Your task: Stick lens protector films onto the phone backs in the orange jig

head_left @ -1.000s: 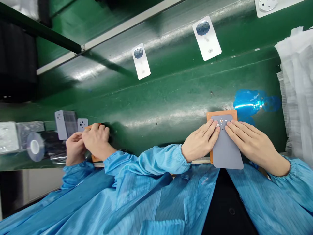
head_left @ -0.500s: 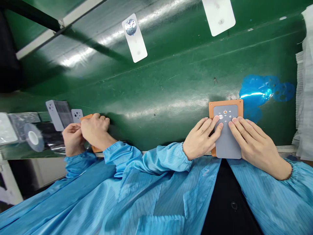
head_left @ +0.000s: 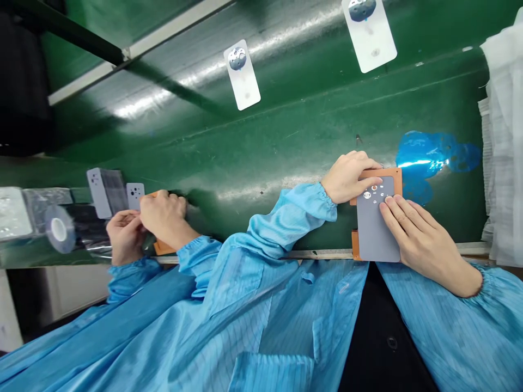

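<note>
A grey phone back cover (head_left: 378, 231) with camera holes near its top lies on an orange fixture (head_left: 397, 185) at the bench's front edge. My left hand (head_left: 349, 177) is at the fixture's upper left corner. Its thumb reaches onto the cover beside the holes, and its fingers curl along the fixture's top edge; their tips are partly hidden. My right hand (head_left: 425, 234) rests flat on the cover's right side, fingers stretched out and holding nothing. Crumpled blue film (head_left: 425, 155) lies just beyond the fixture on the right.
On the left, a co-worker's hands (head_left: 161, 218) work at another orange fixture (head_left: 163, 247), near a stack of grey covers (head_left: 99, 193) and a tape roll (head_left: 60, 228). Two white covers (head_left: 243, 76) (head_left: 371, 43) lie farther back. White sheets (head_left: 506, 136) hang at right.
My left hand has moved from the cover's left side up to the fixture's top left corner. My right hand stays on the cover. The view has shifted slightly.
</note>
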The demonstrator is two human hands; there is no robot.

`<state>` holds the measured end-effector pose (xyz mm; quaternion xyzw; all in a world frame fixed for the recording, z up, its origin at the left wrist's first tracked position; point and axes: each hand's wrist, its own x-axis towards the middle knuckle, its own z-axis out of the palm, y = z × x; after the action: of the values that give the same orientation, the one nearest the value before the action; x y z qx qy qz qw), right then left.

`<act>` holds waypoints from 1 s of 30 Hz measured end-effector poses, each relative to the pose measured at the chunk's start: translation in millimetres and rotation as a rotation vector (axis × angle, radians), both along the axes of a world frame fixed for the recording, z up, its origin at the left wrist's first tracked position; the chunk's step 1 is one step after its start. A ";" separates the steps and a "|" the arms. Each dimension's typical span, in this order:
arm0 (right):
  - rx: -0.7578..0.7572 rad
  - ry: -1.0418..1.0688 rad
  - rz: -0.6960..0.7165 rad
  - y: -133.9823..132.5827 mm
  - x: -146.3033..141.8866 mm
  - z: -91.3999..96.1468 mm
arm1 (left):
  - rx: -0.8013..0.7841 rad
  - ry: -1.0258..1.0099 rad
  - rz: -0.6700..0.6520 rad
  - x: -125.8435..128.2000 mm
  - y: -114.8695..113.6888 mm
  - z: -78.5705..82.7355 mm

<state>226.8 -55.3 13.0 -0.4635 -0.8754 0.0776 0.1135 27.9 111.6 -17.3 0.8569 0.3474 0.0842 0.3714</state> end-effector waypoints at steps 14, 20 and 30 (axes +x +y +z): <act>0.166 0.695 -0.330 120.8 -17.8 73.7 | -0.656 -0.801 0.506 -14.6 46.5 -31.0; -0.347 0.958 -0.381 282.8 -47.8 24.6 | -0.712 -0.768 0.376 -18.9 34.9 -30.9; 0.050 -0.021 -0.687 389.2 19.1 -10.9 | -0.624 -0.777 0.344 -11.8 26.3 -25.6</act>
<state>245.9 333.9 2.1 -0.7291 -0.6708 0.0087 0.1353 16.1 137.9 -43.0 0.5418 0.3283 0.3482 0.6909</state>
